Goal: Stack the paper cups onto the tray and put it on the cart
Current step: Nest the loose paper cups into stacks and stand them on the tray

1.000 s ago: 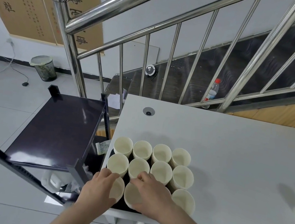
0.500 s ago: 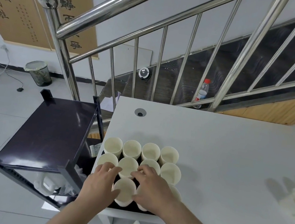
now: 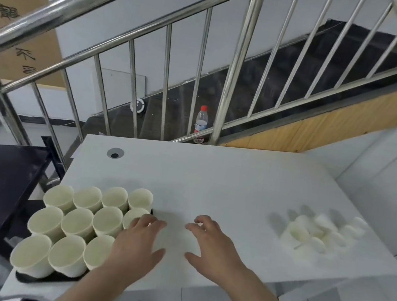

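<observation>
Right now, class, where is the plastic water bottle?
In the head view the plastic water bottle stands upright on the dark stairs behind the metal railing, beyond the far edge of the white table.

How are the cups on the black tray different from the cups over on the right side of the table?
The cups on the tray stand upright in tidy rows, mouths up; the cups on the right are a jumbled heap, some lying on their sides. The tray holds the first group, while the heap sits straight on the white table. The tray group looks sharp, the heap blurry. Both look like pale paper cups.
</observation>
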The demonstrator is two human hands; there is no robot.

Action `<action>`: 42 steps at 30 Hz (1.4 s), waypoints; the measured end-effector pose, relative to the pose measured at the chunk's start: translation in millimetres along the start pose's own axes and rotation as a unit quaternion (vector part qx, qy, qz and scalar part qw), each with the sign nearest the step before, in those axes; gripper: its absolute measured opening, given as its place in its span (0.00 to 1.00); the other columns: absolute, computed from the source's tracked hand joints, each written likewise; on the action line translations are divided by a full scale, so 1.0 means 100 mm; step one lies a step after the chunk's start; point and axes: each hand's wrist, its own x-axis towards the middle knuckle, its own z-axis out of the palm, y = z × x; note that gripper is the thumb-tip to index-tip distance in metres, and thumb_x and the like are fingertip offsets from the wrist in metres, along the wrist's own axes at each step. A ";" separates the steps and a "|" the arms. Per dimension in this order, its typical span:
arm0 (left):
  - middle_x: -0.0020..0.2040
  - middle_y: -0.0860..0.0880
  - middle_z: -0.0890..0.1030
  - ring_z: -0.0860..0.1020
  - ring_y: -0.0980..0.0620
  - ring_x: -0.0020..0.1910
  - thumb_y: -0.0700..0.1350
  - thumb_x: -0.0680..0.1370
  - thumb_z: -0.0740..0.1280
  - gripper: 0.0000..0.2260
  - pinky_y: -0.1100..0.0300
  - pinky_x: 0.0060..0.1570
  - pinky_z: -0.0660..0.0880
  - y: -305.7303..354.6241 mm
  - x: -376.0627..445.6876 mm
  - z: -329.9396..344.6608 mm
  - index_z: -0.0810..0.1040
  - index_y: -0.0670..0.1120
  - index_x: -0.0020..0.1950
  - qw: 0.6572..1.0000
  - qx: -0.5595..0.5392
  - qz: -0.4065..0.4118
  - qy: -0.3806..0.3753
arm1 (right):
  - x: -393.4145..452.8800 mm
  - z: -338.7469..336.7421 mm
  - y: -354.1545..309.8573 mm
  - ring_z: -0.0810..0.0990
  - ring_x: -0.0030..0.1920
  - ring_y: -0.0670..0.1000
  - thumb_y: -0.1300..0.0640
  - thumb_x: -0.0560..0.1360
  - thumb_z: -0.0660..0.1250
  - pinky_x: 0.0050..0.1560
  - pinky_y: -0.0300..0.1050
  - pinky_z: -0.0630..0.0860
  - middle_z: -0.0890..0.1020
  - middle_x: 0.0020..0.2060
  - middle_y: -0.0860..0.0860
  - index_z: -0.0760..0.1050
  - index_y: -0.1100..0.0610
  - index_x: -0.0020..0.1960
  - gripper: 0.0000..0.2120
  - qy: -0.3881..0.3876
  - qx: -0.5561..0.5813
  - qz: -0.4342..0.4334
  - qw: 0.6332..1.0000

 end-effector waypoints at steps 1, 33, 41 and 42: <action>0.69 0.56 0.65 0.65 0.53 0.67 0.55 0.75 0.64 0.25 0.60 0.58 0.70 0.15 0.02 0.06 0.63 0.55 0.72 1.000 -0.006 0.004 0.000 | -0.10 -0.04 0.14 0.64 0.69 0.49 0.49 0.77 0.65 0.56 0.45 0.73 0.60 0.71 0.47 0.62 0.50 0.74 0.28 0.003 -0.004 0.009 1.000; 0.70 0.53 0.60 0.63 0.52 0.68 0.53 0.75 0.65 0.29 0.59 0.59 0.70 2.89 2.09 1.72 0.58 0.54 0.73 0.975 0.007 0.143 -0.168 | -0.73 -0.79 3.70 0.65 0.68 0.48 0.50 0.77 0.65 0.54 0.41 0.73 0.62 0.70 0.45 0.61 0.49 0.74 0.28 -0.048 -0.031 0.224 0.973; 0.75 0.50 0.53 0.55 0.47 0.73 0.49 0.74 0.67 0.32 0.54 0.62 0.68 3.27 2.31 2.11 0.55 0.51 0.74 0.970 0.034 0.144 -0.192 | -0.59 -0.74 4.12 0.66 0.67 0.48 0.55 0.78 0.63 0.55 0.42 0.75 0.64 0.69 0.45 0.62 0.49 0.74 0.26 -0.074 -0.029 0.207 0.975; 0.75 0.50 0.53 0.54 0.47 0.74 0.49 0.74 0.67 0.32 0.54 0.62 0.67 3.27 2.31 2.14 0.55 0.51 0.74 0.970 0.041 0.141 -0.195 | -0.58 -0.72 4.13 0.67 0.67 0.48 0.56 0.78 0.62 0.55 0.43 0.75 0.64 0.69 0.45 0.62 0.49 0.74 0.26 -0.077 -0.032 0.205 0.975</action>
